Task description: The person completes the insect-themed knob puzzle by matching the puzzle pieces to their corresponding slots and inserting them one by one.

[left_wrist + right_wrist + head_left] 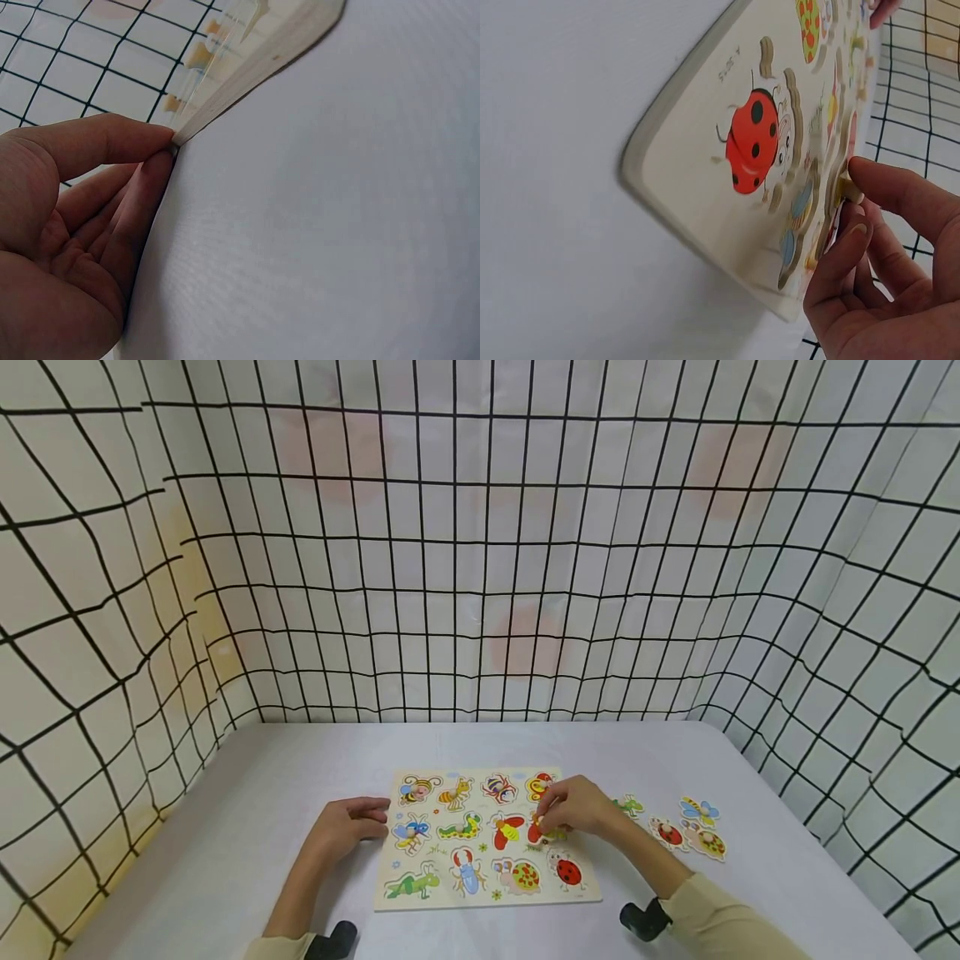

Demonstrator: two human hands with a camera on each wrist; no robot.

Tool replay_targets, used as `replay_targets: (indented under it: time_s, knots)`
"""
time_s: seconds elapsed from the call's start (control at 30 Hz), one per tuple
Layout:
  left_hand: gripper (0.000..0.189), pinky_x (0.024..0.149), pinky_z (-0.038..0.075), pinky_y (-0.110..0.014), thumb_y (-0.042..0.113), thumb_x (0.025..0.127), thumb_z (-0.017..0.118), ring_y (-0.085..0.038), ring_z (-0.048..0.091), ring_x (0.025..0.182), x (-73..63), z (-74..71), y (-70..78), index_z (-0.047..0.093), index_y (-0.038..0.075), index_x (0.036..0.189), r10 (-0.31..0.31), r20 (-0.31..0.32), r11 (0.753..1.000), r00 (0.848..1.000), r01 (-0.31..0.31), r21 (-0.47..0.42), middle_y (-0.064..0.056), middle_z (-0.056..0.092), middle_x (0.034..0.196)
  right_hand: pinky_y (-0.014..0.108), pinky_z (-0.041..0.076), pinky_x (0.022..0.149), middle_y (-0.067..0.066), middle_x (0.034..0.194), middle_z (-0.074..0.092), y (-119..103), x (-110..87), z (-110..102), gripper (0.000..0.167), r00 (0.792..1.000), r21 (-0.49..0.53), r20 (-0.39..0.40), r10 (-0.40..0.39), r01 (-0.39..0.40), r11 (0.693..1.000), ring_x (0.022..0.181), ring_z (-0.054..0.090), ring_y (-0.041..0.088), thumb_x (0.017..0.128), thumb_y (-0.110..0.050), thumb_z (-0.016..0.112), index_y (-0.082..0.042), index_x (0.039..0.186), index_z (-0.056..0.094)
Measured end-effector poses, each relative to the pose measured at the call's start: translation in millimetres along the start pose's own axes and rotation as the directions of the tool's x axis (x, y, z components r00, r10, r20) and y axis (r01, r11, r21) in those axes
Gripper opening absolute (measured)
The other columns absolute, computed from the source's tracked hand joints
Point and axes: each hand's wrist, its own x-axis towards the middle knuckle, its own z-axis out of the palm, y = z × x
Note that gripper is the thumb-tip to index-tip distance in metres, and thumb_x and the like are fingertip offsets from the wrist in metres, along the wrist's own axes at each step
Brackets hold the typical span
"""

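A cream wooden insect puzzle board (487, 902) lies on the white table. My left hand (339, 831) is at its left edge; in the left wrist view, the thumb and a finger (112, 142) pinch that edge. Over the board's right half, my right hand (573, 806) grips the small wooden knob (849, 189) of a puzzle piece between thumb and finger. Part of this piece shows red (534, 832) beside the red-and-yellow butterfly (507, 832); the fingers hide most of it. A printed ladybug (754, 142) shows in a recess near the board's corner.
Right of the board lie several loose pieces: a ladybug (667, 833), a blue-winged insect (700, 811), a spotted insect (707, 842) and a green one (628, 806), partly behind the right forearm. Black grid netting (480, 610) stands around the table's back and sides.
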Motion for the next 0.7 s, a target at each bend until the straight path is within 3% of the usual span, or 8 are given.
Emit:
replay_targets:
  time_s: [0.3, 0.7]
  knots:
    - [0.041, 0.081, 0.046, -0.035, 0.01, 0.082, 0.08, -0.019, 0.061, 0.09, 0.0, -1.0, 0.0, 0.074, 0.011, 0.123, 0.005, 0.004, 1.0, 1.0, -0.005, 0.01, 0.0, 0.073, 0.096, 0.027, 0.045, 0.059, -0.001, 0.08, 0.067, -8.5, 6.8, 12.4, 0.013, 1.0, -0.021, -0.014, -0.026, 0.025, 0.999, 0.069, 0.055, 0.015, 0.07, -0.009, 0.084, -0.011, 0.08, 0.075]
    - [0.042, 0.078, 0.046, -0.032, 0.01, 0.082, 0.079, -0.019, 0.061, 0.088, 0.4, -0.3, -2.0, 0.073, 0.011, 0.123, 0.003, 0.003, 1.0, 1.0, -0.002, -0.008, -0.001, 0.072, 0.096, 0.026, 0.044, 0.056, -0.002, 0.077, 0.067, -17.7, 8.9, 25.8, 0.013, 0.999, -0.018, 0.001, -0.044, 0.044, 0.999, 0.061, 0.054, 0.014, 0.069, -0.009, 0.084, -0.013, 0.078, 0.075]
